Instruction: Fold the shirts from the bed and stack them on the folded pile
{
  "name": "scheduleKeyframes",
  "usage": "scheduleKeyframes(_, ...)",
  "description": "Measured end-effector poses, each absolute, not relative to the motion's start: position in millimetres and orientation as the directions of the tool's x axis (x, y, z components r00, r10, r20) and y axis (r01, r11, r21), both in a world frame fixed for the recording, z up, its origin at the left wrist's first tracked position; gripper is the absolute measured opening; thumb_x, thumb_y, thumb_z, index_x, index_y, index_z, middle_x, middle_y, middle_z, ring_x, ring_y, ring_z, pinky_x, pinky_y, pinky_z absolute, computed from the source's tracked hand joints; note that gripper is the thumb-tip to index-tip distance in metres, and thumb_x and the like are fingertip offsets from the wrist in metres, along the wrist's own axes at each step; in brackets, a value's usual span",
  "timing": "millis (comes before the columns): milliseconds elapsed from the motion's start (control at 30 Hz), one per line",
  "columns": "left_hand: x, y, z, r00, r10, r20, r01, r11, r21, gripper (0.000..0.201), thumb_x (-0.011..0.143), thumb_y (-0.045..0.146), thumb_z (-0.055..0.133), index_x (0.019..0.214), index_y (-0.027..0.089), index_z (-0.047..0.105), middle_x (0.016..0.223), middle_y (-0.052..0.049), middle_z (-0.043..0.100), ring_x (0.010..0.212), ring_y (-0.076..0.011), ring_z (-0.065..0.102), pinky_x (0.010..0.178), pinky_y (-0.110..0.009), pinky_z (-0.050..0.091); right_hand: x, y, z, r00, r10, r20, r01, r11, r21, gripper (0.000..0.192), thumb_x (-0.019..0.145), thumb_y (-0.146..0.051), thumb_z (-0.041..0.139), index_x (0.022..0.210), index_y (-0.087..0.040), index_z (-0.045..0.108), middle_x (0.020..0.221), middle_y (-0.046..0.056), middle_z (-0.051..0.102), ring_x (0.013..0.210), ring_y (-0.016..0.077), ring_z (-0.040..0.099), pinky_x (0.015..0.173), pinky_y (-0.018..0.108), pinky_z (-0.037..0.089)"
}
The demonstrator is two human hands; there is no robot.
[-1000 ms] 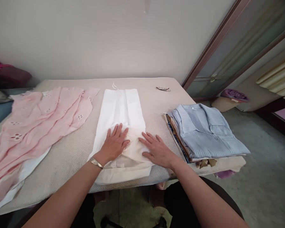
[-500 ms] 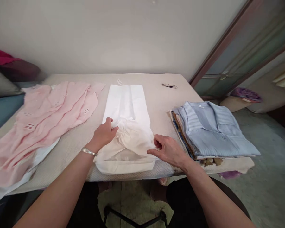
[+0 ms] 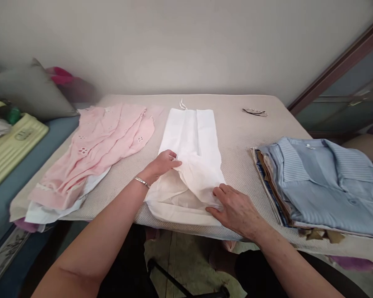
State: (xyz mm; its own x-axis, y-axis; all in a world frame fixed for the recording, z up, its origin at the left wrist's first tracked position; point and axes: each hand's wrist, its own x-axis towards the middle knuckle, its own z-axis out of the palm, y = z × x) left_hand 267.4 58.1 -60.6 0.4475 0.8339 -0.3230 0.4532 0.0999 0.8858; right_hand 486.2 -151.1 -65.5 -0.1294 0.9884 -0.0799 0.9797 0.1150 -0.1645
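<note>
Lying between both hands, white garment (image 3: pixel 191 165) meets each grip at its edges.

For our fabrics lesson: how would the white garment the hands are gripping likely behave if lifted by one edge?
The white garment would probably droop limply; it already bunches under the left hand and right hand. It looks thin, so likely light. Its folds would probably fall open.

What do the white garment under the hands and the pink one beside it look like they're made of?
White garment: thin matte woven cloth, perhaps cotton; it creases crisply and bunches softly. Pink garment: light matte fabric, maybe cotton, with small cut-out eyelet holes.
</note>
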Motion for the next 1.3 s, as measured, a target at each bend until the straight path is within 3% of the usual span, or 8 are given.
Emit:
scheduleKeyframes(233,274,52,-47,0.429,0.892,-0.145,0.099,0.113,0.989,0.043,0.077,0.037,0.077,0.11,0.018,0.056,0.075,0.005,0.05,0.077,-0.0135,0.058,0.075,-0.032,0.055,473,-153,-58,-0.004,0.999,-0.033,0.999,0.003,-0.047,0.033,0.092,-0.052,0.061,0.099,-0.02,0.056,0.1,0.012,0.058,0.097,0.0313,0.057,0.079,0.041,0.045)
scheduleKeyframes(500,274,54,-49,0.363,0.931,-0.033,0.236,-0.058,0.97,0.034,0.081,0.03,0.068,0.11,0.02,0.053,0.082,0.002,0.059,0.079,-0.0152,0.063,0.073,-0.032,0.057,472,-154,-58,0.296,0.94,-0.168,0.954,-0.281,0.107,0.012,0.089,-0.017,0.055,0.101,-0.018,0.052,0.096,0.011,0.06,0.082,0.0271,0.067,0.056,0.033,0.039)
scheduleKeyframes(600,269,57,-53,0.368,0.929,0.036,0.574,-0.258,0.777,0.029,0.084,0.026,0.062,0.111,0.022,0.053,0.086,0.0,0.063,0.081,-0.0191,0.065,0.076,-0.035,0.055,473,-157,-58,0.326,0.918,-0.227,0.944,-0.305,0.123,0.01,0.09,-0.018,0.052,0.1,-0.017,0.051,0.09,0.01,0.063,0.076,0.0288,0.07,0.058,0.034,0.04)
scheduleKeyframes(700,269,54,-62,0.451,0.892,-0.014,0.825,-0.411,0.388,0.026,0.087,0.018,0.054,0.112,0.021,0.052,0.096,-0.006,0.067,0.091,-0.0254,0.066,0.08,-0.038,0.05,475,-160,-57,0.305,0.913,-0.269,0.952,-0.291,0.09,0.012,0.09,-0.018,0.051,0.101,-0.017,0.052,0.089,0.011,0.066,0.081,0.0314,0.072,0.061,0.035,0.041)
scheduleKeyframes(833,275,44,-71,0.5,0.857,-0.124,0.866,-0.496,0.067,0.023,0.091,0.017,0.047,0.114,0.019,0.051,0.102,-0.011,0.067,0.091,-0.028,0.066,0.074,-0.037,0.048,481,-164,-55,0.244,0.917,-0.315,0.969,-0.246,0.034,0.021,0.087,-0.022,0.052,0.107,-0.017,0.052,0.094,0.013,0.069,0.086,0.0335,0.071,0.066,0.037,0.04)
scheduleKeyframes(967,284,28,-60,0.539,0.841,0.048,0.841,-0.536,-0.069,0.023,0.089,0.009,0.042,0.108,0.015,0.054,0.105,-0.016,0.062,0.097,-0.0309,0.062,0.081,-0.043,0.046,490,-168,-51,0.141,0.936,-0.324,0.986,-0.161,-0.036,0.023,0.086,-0.022,0.051,0.108,-0.017,0.052,0.095,0.011,0.07,0.087,0.031,0.069,0.067,0.036,0.036)
scheduleKeyframes(1167,286,-1,-49,0.895,0.443,0.048,0.404,-0.851,0.336,0.032,0.074,0.001,0.048,0.098,0.02,0.058,0.109,-0.007,0.061,0.103,-0.0228,0.057,0.089,-0.036,0.048,497,-170,-43,0.026,0.968,-0.251,0.987,-0.065,-0.149,0.02,0.082,-0.018,0.053,0.101,-0.02,0.054,0.099,0.007,0.066,0.085,0.0227,0.064,0.064,0.032,0.03)
scheduleKeyframes(1300,279,-1,-60,0.889,0.455,-0.053,0.434,-0.801,0.412,0.024,0.078,0.001,0.043,0.082,0.02,0.056,0.098,-0.006,0.06,0.092,-0.0207,0.057,0.081,-0.034,0.049,504,-171,-35,-0.191,0.951,-0.243,0.927,0.093,-0.364,0.022,0.075,-0.012,0.055,0.094,-0.021,0.06,0.098,0.004,0.064,0.085,0.0188,0.06,0.067,0.029,0.034)
